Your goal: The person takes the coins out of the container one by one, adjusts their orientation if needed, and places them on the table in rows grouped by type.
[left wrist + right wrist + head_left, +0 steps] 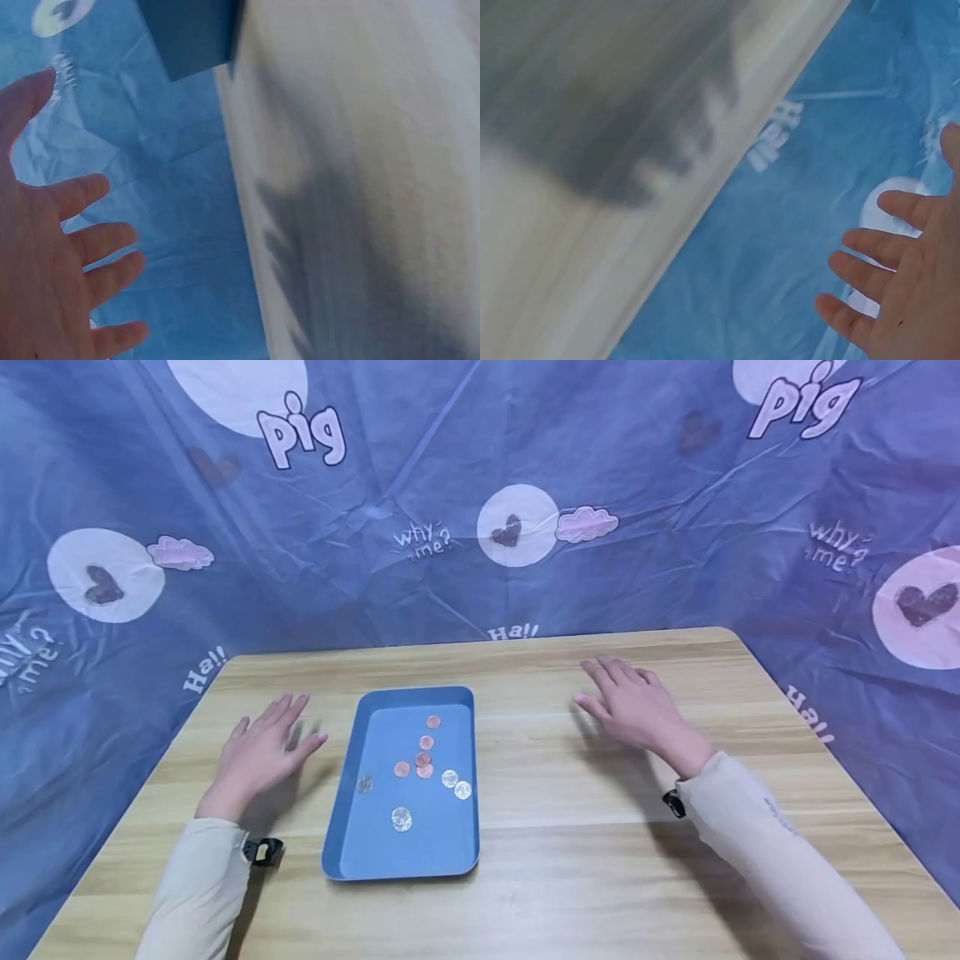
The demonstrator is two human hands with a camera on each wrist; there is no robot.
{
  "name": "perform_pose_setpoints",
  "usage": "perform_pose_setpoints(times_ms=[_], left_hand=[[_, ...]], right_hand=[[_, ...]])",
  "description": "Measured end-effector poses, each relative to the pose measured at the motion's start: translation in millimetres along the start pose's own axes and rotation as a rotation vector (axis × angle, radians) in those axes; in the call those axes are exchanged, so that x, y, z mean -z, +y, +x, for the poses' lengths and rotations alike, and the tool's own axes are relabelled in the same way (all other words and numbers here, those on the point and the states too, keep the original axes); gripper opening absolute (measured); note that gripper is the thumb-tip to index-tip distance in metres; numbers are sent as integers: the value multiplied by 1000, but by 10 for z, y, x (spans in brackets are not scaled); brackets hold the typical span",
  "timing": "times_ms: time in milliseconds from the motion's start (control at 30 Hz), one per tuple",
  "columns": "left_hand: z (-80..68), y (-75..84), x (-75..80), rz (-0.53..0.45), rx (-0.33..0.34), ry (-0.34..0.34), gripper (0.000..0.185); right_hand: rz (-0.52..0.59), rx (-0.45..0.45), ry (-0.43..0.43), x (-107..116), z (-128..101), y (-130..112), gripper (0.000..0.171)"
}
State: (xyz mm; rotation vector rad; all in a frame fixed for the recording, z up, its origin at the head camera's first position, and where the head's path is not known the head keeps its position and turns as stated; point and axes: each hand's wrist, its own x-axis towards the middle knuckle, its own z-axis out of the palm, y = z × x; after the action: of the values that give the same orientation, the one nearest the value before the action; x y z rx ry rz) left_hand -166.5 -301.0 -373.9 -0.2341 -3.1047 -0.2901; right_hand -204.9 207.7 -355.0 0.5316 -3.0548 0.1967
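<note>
A shallow blue tray (pixel 367 852) lies on the wooden table, left of centre. Inside it are several copper coins (pixel 433 722), two of them overlapping, and several silver coins (pixel 401 819). To the tray's left, my left hand (pixel 258 752) hovers with spread fingers and holds nothing. My right hand (pixel 633 702) is raised over the table at the right, fingers extended, well apart from the tray. Both palms show bare in the wrist views, the left palm (pixel 45 262) and the right palm (pixel 922 285). Part of the tray's wall (pixel 195 34) appears at the top of the left wrist view.
The light wooden table (pixel 562 877) reaches back to a blue printed cloth (pixel 420 593) hanging behind and along both sides. Each wrist wears a black strap (pixel 262 852) by a pale sleeve (pixel 198 885). Shadows of the hands fall on the wood.
</note>
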Motion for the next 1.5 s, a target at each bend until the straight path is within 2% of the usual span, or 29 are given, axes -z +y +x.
perform_pose_setpoints(times_ms=[167, 400, 600, 733, 933, 1267, 1500], left_hand=[[-25, 36, 58, -51, -20, 25, 76], [-6, 109, 93, -188, -12, -42, 78], [-17, 123, 68, -385, -47, -66, 75], [-16, 111, 25, -496, -62, -80, 71], [-26, 82, -29, -520, -71, -97, 68], [-9, 82, -109, -577, -89, -171, 64], [18, 30, -204, -644, -132, -217, 62]], right_hand=[[18, 95, 26, 48, 101, -277, 65], [134, 187, 16, 36, 273, -656, 65], [298, 292, -13, -38, 426, -956, 58], [336, 354, -32, -76, 503, -1137, 54], [304, 419, -98, -151, 620, -1419, 49], [354, 545, -308, -360, 760, -1714, 39], [358, 553, -365, -494, 833, -1804, 39]])
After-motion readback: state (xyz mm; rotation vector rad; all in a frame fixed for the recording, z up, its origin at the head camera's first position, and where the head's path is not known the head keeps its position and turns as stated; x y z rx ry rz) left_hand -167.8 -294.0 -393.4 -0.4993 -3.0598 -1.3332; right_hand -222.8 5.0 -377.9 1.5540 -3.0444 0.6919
